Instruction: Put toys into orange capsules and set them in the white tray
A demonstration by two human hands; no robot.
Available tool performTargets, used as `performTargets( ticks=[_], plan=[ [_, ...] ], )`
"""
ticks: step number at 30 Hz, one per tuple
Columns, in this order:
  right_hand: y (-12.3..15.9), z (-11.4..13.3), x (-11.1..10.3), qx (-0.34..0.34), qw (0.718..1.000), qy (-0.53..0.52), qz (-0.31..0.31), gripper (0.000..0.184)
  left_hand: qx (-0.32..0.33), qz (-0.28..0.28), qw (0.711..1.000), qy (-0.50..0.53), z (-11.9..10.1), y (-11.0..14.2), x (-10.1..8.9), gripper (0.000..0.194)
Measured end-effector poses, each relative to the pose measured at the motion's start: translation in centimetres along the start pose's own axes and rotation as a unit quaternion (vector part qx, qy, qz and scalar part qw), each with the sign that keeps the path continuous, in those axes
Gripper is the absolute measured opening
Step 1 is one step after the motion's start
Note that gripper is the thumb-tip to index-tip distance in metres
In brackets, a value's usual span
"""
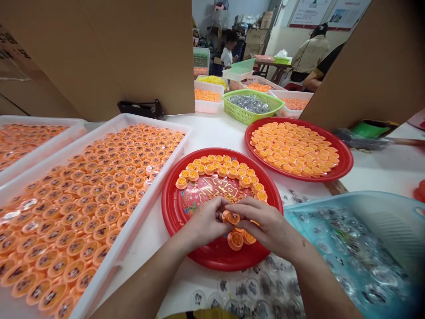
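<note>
- Orange plastic cup (233, 217) — between both hands, above the red plate (172, 217).
- Left hand (206, 220) — nearly closed, pinching its left edge.
- Right hand (262, 220) — curled closed, gripping its right side.

Red plastic plate (172, 212) with pink and gold print; orange plastic caps (235, 241) with yellow centres; white tray (133, 186) rim; lime-green mesh basket (232, 111); pale blue tub (332, 199).

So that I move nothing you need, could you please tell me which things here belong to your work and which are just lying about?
In use: left hand, right hand, orange cap between them, red plate beneath, white tray of caps, blue tub of clear domes.
Lying about: black tape dispenser, cardboard screen.
</note>
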State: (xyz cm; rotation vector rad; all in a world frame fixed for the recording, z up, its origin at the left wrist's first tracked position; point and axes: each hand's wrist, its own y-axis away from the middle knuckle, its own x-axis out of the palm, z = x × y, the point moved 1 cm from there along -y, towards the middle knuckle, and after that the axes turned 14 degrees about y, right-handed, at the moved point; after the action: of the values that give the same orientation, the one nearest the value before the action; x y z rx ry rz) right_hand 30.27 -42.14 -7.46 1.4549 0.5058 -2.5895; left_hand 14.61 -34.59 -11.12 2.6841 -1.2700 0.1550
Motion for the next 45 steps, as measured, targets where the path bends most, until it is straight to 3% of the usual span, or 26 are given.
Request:
performTargets(
  ticks=[4, 7, 10, 13, 18, 23, 29, 34, 38, 41, 45],
  plan=[
    [0.1, 0.1, 0.1, 0.017, 0.999, 0.02, 0.018, 0.025, -0.01, 0.014, 0.999, -0.035, 0.1, 0.0, -0.2, 0.025],
    [0.0, -0.2, 0.5, 0.061, 0.998, 0.025, -0.009, 0.022, -0.029, 0.027, 0.999, 0.021, 0.3, 0.0, -0.3, 0.024],
    [-0.1, -0.6, 1.0, 0.09, 0.995, 0.018, -0.035, 0.01, -0.034, 0.014, 0.997, 0.062, 0.1, -0.1, -0.2, 0.027],
    [-0.2, -0.7, 1.4, 0.099, 0.994, 0.005, -0.051, 0.013, -0.027, -0.01, 0.998, 0.056, -0.3, 0.0, 0.0, 0.029],
    [-0.1, -0.4, 1.4, 0.091, 0.994, -0.03, -0.043, 0.03, 0.02, -0.034, 0.998, -0.041, -1.1, 0.3, -0.1, 0.027],
    [0.3, -0.7, 1.6, 0.128, 0.989, -0.072, -0.018, 0.024, 0.045, -0.043, 0.991, -0.117, -1.2, 0.4, -0.1, 0.024],
    [0.0, -0.7, 1.6, 0.093, 0.993, 0.014, -0.073, 0.018, 0.075, -0.058, 0.981, -0.169, -1.4, 0.5, 0.0, 0.027],
    [-0.1, -0.6, 1.4, 0.052, 0.99, 0.074, -0.106, 0.018, 0.04, -0.015, 0.998, -0.041, -1.4, 0.6, -0.1, 0.044],
    [-0.1, -0.3, 1.8, 0.029, 0.985, 0.106, -0.131, 0.016, -0.011, -0.021, 0.998, 0.067, -1.2, 0.3, -0.2, 0.033],
    [-0.3, -0.1, 2.3, 0.032, 0.985, 0.114, -0.125, 0.014, -0.014, -0.057, 0.995, 0.086, -0.5, 0.0, -0.3, 0.028],
    [-0.4, -0.3, 2.2, 0.065, 0.988, 0.083, -0.111, 0.018, 0.014, -0.085, 0.996, 0.039, 0.2, -0.2, -0.2, 0.026]
  ],
)
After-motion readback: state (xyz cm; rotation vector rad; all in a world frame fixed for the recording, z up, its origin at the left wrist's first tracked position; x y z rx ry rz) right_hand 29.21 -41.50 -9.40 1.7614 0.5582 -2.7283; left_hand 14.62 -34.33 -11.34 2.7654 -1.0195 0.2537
